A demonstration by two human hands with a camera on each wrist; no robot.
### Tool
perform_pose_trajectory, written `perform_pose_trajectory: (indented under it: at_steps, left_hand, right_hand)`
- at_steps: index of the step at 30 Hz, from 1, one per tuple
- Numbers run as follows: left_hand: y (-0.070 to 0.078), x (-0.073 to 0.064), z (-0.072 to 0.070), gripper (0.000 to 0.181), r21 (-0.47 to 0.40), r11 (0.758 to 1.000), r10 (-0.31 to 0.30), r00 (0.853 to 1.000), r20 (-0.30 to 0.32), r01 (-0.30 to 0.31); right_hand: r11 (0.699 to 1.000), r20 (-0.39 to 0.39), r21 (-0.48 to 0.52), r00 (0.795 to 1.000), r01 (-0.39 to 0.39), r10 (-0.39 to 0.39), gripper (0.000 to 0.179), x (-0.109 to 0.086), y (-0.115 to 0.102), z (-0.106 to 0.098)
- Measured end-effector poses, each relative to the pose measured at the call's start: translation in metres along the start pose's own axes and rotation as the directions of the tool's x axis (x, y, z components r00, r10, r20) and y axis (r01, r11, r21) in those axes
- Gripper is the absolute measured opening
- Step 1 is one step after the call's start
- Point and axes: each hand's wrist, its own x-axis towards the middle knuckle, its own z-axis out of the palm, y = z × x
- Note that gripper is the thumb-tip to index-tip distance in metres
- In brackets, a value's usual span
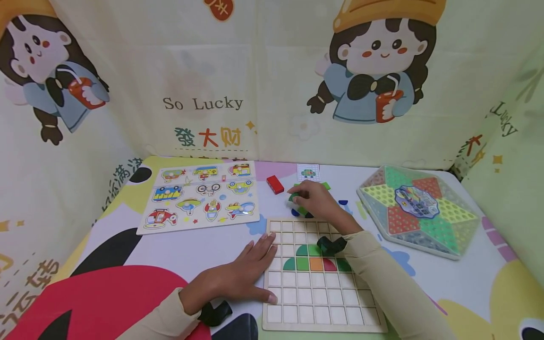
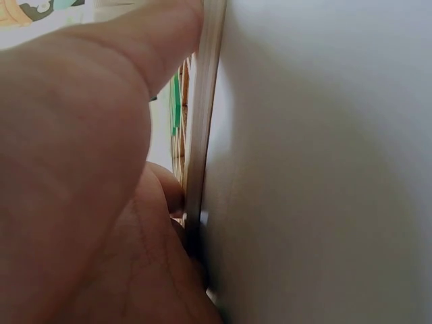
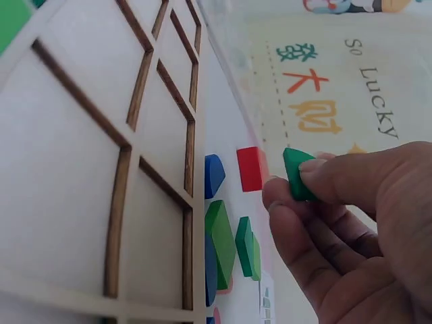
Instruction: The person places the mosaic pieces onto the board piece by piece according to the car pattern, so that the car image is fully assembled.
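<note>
A wooden grid board (image 1: 325, 326) lies on the table, and my left hand (image 1: 240, 279) rests against its left edge with fingers and thumb spread. In the left wrist view the palm stands close beside the board's edge. My right hand (image 1: 316, 200) is above the table just beyond the board's far edge. Between thumb and fingers it pinches a small green quarter-round block (image 3: 294, 174). Set in the grid are several flat pieces, among them an orange square (image 1: 316, 264), a red quarter-round piece (image 1: 329, 265) and green ones. My right wrist hides part of the grid.
Behind the board lie a red block (image 1: 275, 184), loose green and blue blocks and a small pattern card (image 1: 308, 172). A vehicle puzzle board (image 1: 199, 193) is at the left. A hexagonal star-patterned game board (image 1: 418, 210) lies at the right. A printed cloth hangs behind.
</note>
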Motion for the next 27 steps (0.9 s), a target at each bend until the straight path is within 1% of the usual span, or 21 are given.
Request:
perform_pose_trajectory:
  at_steps: [4,9,15,21,23,27]
  left_hand:
    - [0.001,0.000,-0.002,0.106,-0.002,1.000,-0.011,1.000,0.001,0.011]
    - [0.001,0.001,-0.002,0.106,-0.008,1.000,-0.017,1.000,0.002,0.017]
    - [-0.001,0.002,-0.001,0.106,-0.003,1.000,-0.002,1.000,-0.003,0.002]
    - [-0.003,0.001,0.004,0.108,0.004,1.000,-0.014,1.000,0.005,0.014]
    - [-0.003,0.001,0.004,0.108,0.006,1.000,-0.017,1.000,0.003,0.017]
    - [-0.002,0.002,0.004,0.108,0.013,1.000,-0.017,1.000,-0.004,0.017]
  right_hand:
    - [0.999,-0.023,0.034,1.000,-0.006,0.007,0.024,-0.003,0.001,0.000]
    - [1.000,-0.009,0.025,1.000,0.018,-0.018,0.020,-0.008,0.000,-0.001]
    - [0.997,0.032,0.040,0.997,0.070,-0.071,0.020,-0.020,-0.002,-0.002]
    - [0.991,0.100,0.074,0.987,0.115,-0.122,0.022,-0.032,-0.007,0.002]
    - [0.990,0.112,0.079,0.986,0.119,-0.127,0.022,-0.034,-0.010,0.004]
    - [0.993,0.118,0.065,0.988,0.097,-0.104,0.020,-0.039,-0.017,0.007]
